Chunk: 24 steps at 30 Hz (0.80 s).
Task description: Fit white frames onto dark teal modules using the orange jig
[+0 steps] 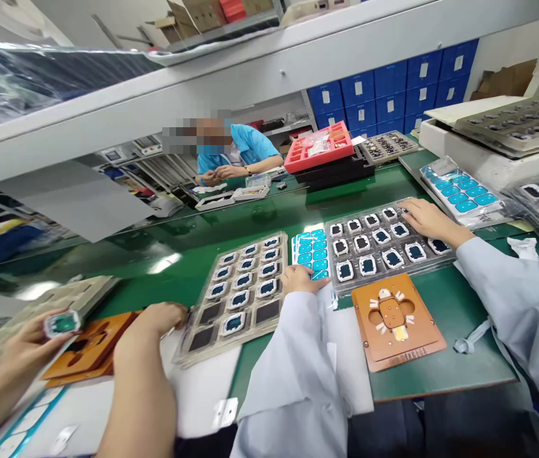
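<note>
My left hand [300,280] rests on the near end of the sheets of blue stickers [318,245], thumb apart from the fingers. My right hand [424,219] reaches over the clear tray [360,283] on the right, its fingers closed on a white-framed part at the far right corner, mostly covered by them. Several more white-framed parts with dark centres [392,257] sit in that tray's pockets. In front of it lies an orange fixture plate [398,321] with a shaped recess and small white pieces.
A second tray [279,324] of similar parts stands left. Beside it, a neighbour's hands [155,321] work near another orange fixture [86,350], one holding a part [62,323]. A person in blue [245,149] sits opposite. Bagged blue stickers [463,191] lie right; red trays [320,149] stand behind.
</note>
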Tool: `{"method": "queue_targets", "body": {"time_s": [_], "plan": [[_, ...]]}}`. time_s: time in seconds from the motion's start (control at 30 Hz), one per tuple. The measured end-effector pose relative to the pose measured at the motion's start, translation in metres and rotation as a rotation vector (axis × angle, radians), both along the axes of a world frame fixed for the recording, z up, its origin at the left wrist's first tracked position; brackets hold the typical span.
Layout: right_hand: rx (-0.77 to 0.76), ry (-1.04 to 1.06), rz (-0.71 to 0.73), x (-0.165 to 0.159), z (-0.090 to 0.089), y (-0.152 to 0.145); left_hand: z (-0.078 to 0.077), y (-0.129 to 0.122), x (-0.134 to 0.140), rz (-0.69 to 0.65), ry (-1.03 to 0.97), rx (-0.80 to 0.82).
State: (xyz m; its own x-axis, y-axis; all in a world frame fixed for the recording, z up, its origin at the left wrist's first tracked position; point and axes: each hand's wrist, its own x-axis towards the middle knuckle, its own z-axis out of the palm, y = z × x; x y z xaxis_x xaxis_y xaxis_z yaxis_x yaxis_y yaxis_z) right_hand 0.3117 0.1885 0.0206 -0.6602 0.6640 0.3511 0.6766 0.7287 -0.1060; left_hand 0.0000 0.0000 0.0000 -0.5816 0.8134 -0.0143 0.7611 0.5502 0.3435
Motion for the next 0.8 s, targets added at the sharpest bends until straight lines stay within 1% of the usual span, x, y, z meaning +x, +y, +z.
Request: {"method": "queue_targets", "body": {"time_s": [0.1, 0.23, 0.37, 0.43, 0.53, 0.57, 0.6, 0.7, 0.73, 0.77, 0.8], "plan": [[-0.032, -0.017, 0.039, -0.012, -0.003, -0.008, 0.004, -0.003, 0.007, -0.012, 0.007, 0.017], [-0.075, -0.043, 0.031, -0.021, -0.009, -0.013, 0.009, -0.012, 0.019, -0.07, 0.002, 0.071], [-0.105, -0.049, 0.016, -0.022, -0.009, -0.014, 0.019, -0.023, 0.027, -0.167, -0.017, 0.198], [-0.116, -0.049, 0.011, -0.022, -0.008, -0.015, 0.026, -0.026, 0.031, -0.246, -0.016, 0.285], [-0.125, -0.045, 0.005, -0.023, -0.006, -0.016, 0.038, -0.031, 0.042, -0.42, -0.009, 0.401], [-0.127, -0.044, 0.003, -0.023, -0.006, -0.016, 0.041, -0.033, 0.047, -0.501, -0.009, 0.439], [-0.128, -0.042, 0.001, -0.023, -0.006, -0.016, 0.043, -0.035, 0.053, -0.613, -0.011, 0.492], [-0.135, -0.047, 0.0, -0.024, -0.006, -0.017, 0.048, -0.042, 0.072, -1.039, -0.041, 0.723], [-0.137, -0.051, 0.002, -0.024, -0.007, -0.017, 0.049, -0.045, 0.077, -1.152, -0.053, 0.787], [-0.139, -0.055, 0.004, -0.024, -0.007, -0.017, 0.049, -0.047, 0.081, -1.226, -0.061, 0.824], [-0.14, -0.059, 0.007, -0.024, -0.008, -0.016, 0.05, -0.048, 0.084, -1.254, -0.063, 0.829]]}}
